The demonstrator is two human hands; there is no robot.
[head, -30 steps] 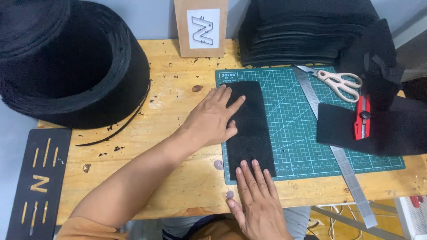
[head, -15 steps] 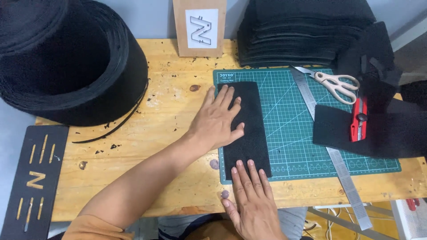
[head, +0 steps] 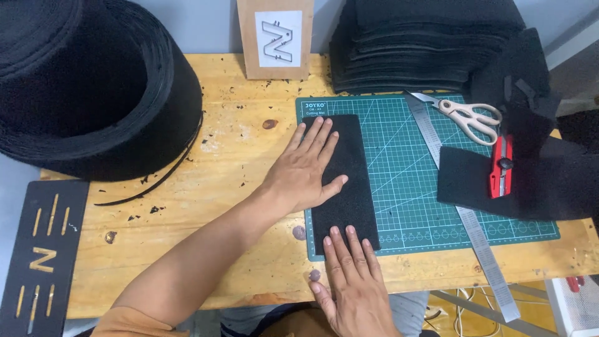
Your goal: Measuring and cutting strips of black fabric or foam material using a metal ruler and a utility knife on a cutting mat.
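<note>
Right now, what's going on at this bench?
A person presses a black felt strip flat on a green cutting mat with both bare hands. The left hand lies spread across the strip's upper half; the right hand rests on its near end. Nothing is gripped. Scissors, a steel ruler and a red utility knife lie untouched to the right.

Craft workshop, cutting mat (head: 430, 187), scissors (head: 469, 116), stacked black felt (head: 418, 43)
</note>
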